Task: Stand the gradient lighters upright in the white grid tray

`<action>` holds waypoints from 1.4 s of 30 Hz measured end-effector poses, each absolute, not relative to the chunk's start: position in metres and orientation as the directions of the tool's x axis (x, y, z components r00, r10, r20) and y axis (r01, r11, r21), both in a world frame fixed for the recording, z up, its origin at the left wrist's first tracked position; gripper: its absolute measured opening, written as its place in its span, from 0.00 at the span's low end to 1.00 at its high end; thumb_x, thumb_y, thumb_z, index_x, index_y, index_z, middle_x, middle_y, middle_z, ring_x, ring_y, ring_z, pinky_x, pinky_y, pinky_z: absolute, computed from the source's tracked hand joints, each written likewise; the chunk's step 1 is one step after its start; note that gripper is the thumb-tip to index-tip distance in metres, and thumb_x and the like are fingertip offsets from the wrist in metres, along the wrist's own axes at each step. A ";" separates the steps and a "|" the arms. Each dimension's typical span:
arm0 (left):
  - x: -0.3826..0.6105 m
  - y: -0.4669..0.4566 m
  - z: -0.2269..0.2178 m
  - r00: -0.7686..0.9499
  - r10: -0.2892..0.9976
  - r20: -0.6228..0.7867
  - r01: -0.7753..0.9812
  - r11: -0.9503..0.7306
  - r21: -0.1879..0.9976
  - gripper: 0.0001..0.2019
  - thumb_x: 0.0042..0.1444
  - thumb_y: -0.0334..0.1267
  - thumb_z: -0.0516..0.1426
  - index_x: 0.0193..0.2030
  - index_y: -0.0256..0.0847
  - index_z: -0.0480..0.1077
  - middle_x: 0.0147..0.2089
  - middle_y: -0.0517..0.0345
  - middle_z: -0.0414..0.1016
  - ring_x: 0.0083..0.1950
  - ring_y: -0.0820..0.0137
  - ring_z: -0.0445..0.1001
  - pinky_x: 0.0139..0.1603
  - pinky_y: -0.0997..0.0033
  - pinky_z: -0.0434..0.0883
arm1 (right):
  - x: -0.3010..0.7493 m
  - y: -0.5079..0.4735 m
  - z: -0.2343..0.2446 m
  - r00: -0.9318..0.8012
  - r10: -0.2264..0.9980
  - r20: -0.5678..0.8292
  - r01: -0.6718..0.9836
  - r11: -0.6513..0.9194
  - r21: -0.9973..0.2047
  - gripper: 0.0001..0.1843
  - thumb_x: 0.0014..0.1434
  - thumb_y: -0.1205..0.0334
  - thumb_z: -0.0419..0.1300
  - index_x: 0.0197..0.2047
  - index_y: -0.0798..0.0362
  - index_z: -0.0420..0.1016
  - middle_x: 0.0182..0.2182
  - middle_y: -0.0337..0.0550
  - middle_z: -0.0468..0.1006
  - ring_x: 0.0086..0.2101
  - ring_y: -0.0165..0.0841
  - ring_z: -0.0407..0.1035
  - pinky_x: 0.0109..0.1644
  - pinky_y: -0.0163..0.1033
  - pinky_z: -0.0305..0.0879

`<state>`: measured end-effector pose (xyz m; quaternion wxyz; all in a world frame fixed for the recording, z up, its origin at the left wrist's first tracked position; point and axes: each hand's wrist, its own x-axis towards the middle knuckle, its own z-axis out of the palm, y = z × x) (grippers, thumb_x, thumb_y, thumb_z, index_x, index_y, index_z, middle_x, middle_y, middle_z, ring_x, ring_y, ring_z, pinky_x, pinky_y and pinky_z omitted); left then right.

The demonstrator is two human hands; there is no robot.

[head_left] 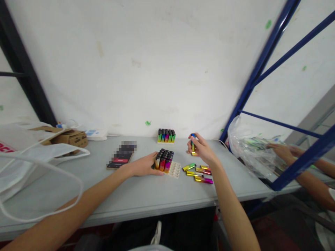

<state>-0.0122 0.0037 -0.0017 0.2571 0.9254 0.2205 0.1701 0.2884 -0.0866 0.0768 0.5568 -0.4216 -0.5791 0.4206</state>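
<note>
My left hand (146, 165) is closed around the left side of a white lighter tray (175, 170), its thumb along the front. Several upright lighters (164, 162) with black tops fill the tray's left part, while the holes on its right are bare. To the right, above the table, my right hand (201, 147) grips a shiny lighter (193, 140), blue at the top and yellow lower down. Below that hand, several loose metallic lighters (195, 174) lie flat on the table. Farther back stands another block of upright lighters (166, 136).
A phone (121, 155) lies left of the tray on the grey table (146, 195). White bags (26, 167) and a cardboard box (72, 139) crowd the left side. Blue rack posts (251, 83) and a clear plastic bag (243, 150) stand right; beyond them are another person's hands (282, 153).
</note>
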 end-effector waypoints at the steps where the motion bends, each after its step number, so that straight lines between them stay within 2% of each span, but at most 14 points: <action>1: -0.012 0.004 -0.002 0.846 0.493 0.204 0.318 -0.772 0.551 0.38 0.58 0.62 0.69 0.69 0.42 0.70 0.67 0.46 0.73 0.68 0.49 0.74 0.76 0.56 0.65 | 0.283 -0.084 0.075 -0.024 0.958 0.287 0.009 0.287 -0.958 0.26 0.60 0.33 0.69 0.45 0.45 0.70 0.25 0.29 0.66 0.23 0.27 0.60 0.29 0.33 0.64; 3: -0.012 0.004 -0.002 0.843 0.498 0.203 0.321 -0.768 0.554 0.39 0.58 0.62 0.69 0.69 0.42 0.69 0.67 0.45 0.73 0.68 0.48 0.74 0.76 0.55 0.65 | 0.273 -0.077 0.070 0.009 0.964 0.266 -0.003 0.266 -0.964 0.27 0.60 0.31 0.67 0.42 0.47 0.69 0.22 0.26 0.57 0.19 0.24 0.48 0.23 0.31 0.49; 5: -0.012 0.004 -0.002 0.838 0.511 0.189 0.337 -0.759 0.557 0.41 0.57 0.62 0.69 0.70 0.41 0.68 0.67 0.44 0.73 0.68 0.48 0.74 0.76 0.55 0.65 | 0.264 -0.069 0.064 0.064 0.976 0.206 -0.013 0.208 -0.978 0.31 0.60 0.26 0.62 0.34 0.48 0.67 0.20 0.25 0.51 0.18 0.23 0.41 0.21 0.31 0.39; 8: -0.012 0.003 -0.001 0.834 0.521 0.181 0.351 -0.754 0.554 0.42 0.57 0.62 0.69 0.71 0.40 0.67 0.67 0.44 0.73 0.67 0.49 0.75 0.75 0.56 0.66 | 0.253 -0.061 0.055 0.139 0.982 0.124 -0.017 0.127 -0.992 0.35 0.62 0.24 0.55 0.24 0.47 0.57 0.17 0.26 0.46 0.17 0.23 0.37 0.21 0.33 0.34; 12: -0.012 0.003 -0.002 0.834 0.521 0.184 0.351 -0.757 0.550 0.41 0.57 0.61 0.69 0.70 0.40 0.67 0.67 0.43 0.72 0.67 0.48 0.74 0.76 0.54 0.64 | 0.245 -0.059 0.045 0.191 0.976 0.106 0.009 0.106 -0.994 0.29 0.64 0.37 0.52 0.20 0.46 0.51 0.15 0.28 0.45 0.17 0.24 0.35 0.20 0.34 0.33; 16: -0.012 0.004 -0.003 0.840 0.511 0.182 0.337 -0.755 0.563 0.41 0.58 0.60 0.69 0.70 0.40 0.67 0.67 0.44 0.72 0.68 0.48 0.73 0.77 0.55 0.64 | 0.244 -0.060 0.041 0.202 0.970 0.134 0.033 0.130 -0.991 0.23 0.62 0.45 0.51 0.20 0.46 0.52 0.15 0.29 0.47 0.17 0.24 0.37 0.20 0.34 0.35; 22: -0.012 0.002 0.000 0.842 0.513 0.170 0.345 -0.752 0.561 0.40 0.58 0.59 0.70 0.71 0.41 0.68 0.68 0.45 0.72 0.67 0.49 0.74 0.77 0.54 0.65 | 0.242 -0.058 0.042 0.208 0.973 0.103 0.027 0.100 -0.995 0.24 0.62 0.41 0.50 0.21 0.46 0.54 0.15 0.29 0.48 0.17 0.25 0.38 0.20 0.34 0.37; 28: -0.012 0.002 0.000 0.839 0.505 0.203 0.329 -0.768 0.550 0.39 0.58 0.60 0.70 0.70 0.43 0.69 0.69 0.46 0.73 0.68 0.48 0.74 0.76 0.53 0.65 | 0.244 -0.056 0.034 0.206 0.963 0.171 0.128 0.146 -0.981 0.21 0.62 0.46 0.51 0.21 0.46 0.55 0.14 0.32 0.51 0.17 0.27 0.42 0.21 0.35 0.41; 31: -0.013 0.003 0.000 0.835 0.515 0.196 0.340 -0.761 0.553 0.41 0.58 0.60 0.70 0.72 0.43 0.67 0.69 0.45 0.73 0.67 0.48 0.75 0.76 0.53 0.66 | 0.245 -0.052 0.032 0.187 0.975 0.122 0.084 0.108 -0.991 0.25 0.63 0.39 0.51 0.23 0.46 0.56 0.15 0.29 0.50 0.17 0.26 0.40 0.21 0.35 0.38; 34: -0.013 0.002 0.000 0.836 0.519 0.177 0.353 -0.756 0.551 0.42 0.58 0.59 0.70 0.73 0.43 0.66 0.71 0.44 0.71 0.67 0.48 0.74 0.76 0.53 0.65 | 0.247 -0.050 0.034 0.078 0.990 0.114 0.039 0.112 -0.993 0.31 0.62 0.28 0.54 0.28 0.48 0.64 0.18 0.26 0.49 0.18 0.25 0.40 0.22 0.34 0.38; 36: -0.013 0.002 0.001 0.846 0.505 0.172 0.343 -0.762 0.549 0.40 0.59 0.58 0.69 0.72 0.43 0.67 0.71 0.45 0.71 0.69 0.49 0.73 0.77 0.52 0.64 | 0.250 -0.051 0.037 0.013 0.983 0.182 0.065 0.181 -0.981 0.32 0.61 0.26 0.57 0.34 0.49 0.69 0.20 0.27 0.55 0.18 0.25 0.47 0.23 0.34 0.46; 39: -0.013 0.001 0.001 0.849 0.498 0.180 0.329 -0.762 0.557 0.39 0.60 0.58 0.69 0.72 0.43 0.67 0.71 0.45 0.71 0.69 0.49 0.72 0.77 0.52 0.63 | 0.257 -0.057 0.044 -0.077 0.958 0.278 0.202 0.288 -0.936 0.29 0.64 0.30 0.59 0.39 0.50 0.71 0.25 0.33 0.67 0.25 0.29 0.63 0.30 0.36 0.62; 42: -0.013 0.002 0.000 0.851 0.491 0.185 0.317 -0.762 0.564 0.39 0.60 0.59 0.69 0.72 0.43 0.68 0.70 0.45 0.71 0.70 0.49 0.72 0.77 0.52 0.63 | 0.265 -0.062 0.048 -0.197 0.944 0.265 0.302 0.315 -0.900 0.25 0.64 0.35 0.64 0.44 0.50 0.74 0.33 0.38 0.76 0.33 0.33 0.73 0.40 0.39 0.71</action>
